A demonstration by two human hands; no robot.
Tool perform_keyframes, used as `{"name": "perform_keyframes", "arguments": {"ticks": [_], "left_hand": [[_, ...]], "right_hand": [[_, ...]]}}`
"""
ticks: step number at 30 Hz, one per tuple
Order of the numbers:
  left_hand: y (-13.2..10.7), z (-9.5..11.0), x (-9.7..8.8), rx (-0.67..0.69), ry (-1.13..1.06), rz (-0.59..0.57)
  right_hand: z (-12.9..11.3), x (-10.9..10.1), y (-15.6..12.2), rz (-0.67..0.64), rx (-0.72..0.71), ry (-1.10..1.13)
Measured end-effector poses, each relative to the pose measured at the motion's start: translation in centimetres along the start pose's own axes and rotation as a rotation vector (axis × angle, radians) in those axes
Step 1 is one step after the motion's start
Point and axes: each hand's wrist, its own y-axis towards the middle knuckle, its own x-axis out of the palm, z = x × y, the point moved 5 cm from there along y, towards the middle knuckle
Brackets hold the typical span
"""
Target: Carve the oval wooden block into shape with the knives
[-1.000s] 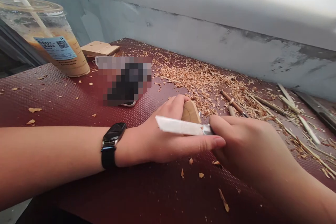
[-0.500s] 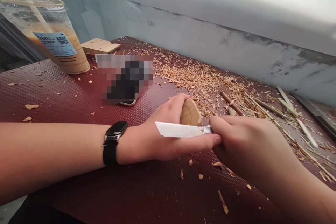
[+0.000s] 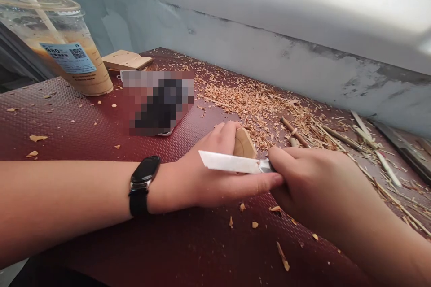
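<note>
My left hand (image 3: 208, 170), a black band on its wrist, is closed around a pale piece of wood (image 3: 244, 144); only the wood's rounded, grained end shows past the fingers. In my right hand (image 3: 310, 175) is a knife (image 3: 230, 163), its handle mostly hidden by the fingers. The blade points left, above the back of my left hand and close to the wood. My left thumb stretches right, its tip touching my right hand near the base of the blade.
A plastic cup (image 3: 79, 65) of brown drink with a straw stands at left, near wooden blocks (image 3: 127, 59) and a blurred-out phone (image 3: 161, 107). Wood shavings (image 3: 252, 98) are heaped toward the wall. Thin sticks (image 3: 294, 132) and a dark flat bar (image 3: 404, 145) lie at right.
The blade's angle has shifted slightly, its tip a little higher than before. Both hands keep their grips in nearly the same place, and the view has moved slightly.
</note>
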Motion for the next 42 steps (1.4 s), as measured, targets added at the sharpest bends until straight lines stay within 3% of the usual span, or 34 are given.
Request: {"name": "perform_keyframes", "arguments": {"ticks": [5,13,19,23,26,29,33,42], "left_hand": [[0.0,-0.1,0.3,0.113,0.123,-0.073],[0.0,-0.9,0.5,-0.041,0.063,-0.076],[0.1,-1.4,0.2,-0.116,0.005,-0.023],[-0.1,-1.4,0.8,-0.147,-0.217,-0.065],[-0.2,-0.9,0.8,-0.084,-0.284,-0.122],[-0.2,-0.2,0.6,0.02,-0.156,-0.159],[-0.1,-0.2,0.0,0.018,0.019,-0.088],[-0.1,-0.6,0.0,-0.059,0.012,-0.083]], "right_hand": [[-0.1,-0.4,-0.1,-0.044,-0.087,0.068],[0.5,0.3,-0.2,-0.026,-0.126,0.068],[0.1,0.5,-0.3,0.034,-0.007,-0.033],[-0.2,0.2,-0.2,0.109,0.139,-0.154],[-0.1,0.3,0.0,0.092,0.136,-0.104],[0.1,0.4,0.2,0.012,0.031,0.07],[0.0,0.4,0.3,-0.083,-0.021,0.175],[-0.2,0.4,0.0,-0.045,0.001,0.114]]}}
